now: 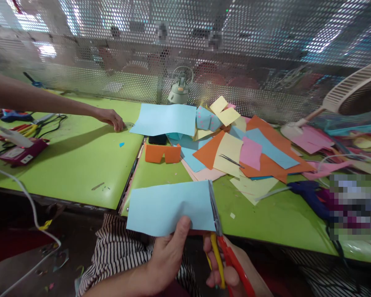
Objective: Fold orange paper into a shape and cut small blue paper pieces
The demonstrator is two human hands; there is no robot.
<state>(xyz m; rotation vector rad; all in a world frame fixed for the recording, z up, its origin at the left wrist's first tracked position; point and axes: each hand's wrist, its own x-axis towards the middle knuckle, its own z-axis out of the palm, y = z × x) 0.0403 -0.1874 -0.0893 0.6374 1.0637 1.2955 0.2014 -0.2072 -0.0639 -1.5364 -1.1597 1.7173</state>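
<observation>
My left hand point(170, 251) pinches the lower edge of a light blue sheet of paper point(160, 206), thumb on top and fingers hidden beneath. In my right hand point(235, 268) is a pair of scissors point(215, 210) with red and yellow handles. Their blades point away from me along the sheet's right edge. Past the sheet, a folded orange paper piece point(162, 153) stands on the green table. Another light blue sheet point(167, 117) lies farther back, beside a heap of coloured papers with tweezers point(231, 161) on top.
Another person's hand point(111, 119) reaches in from the left over the green table point(80, 173). Glue guns point(309, 194) lie right and left, with cords. A small fan point(355, 90) stands at right. A lamp point(178, 90) sits by the perforated metal wall.
</observation>
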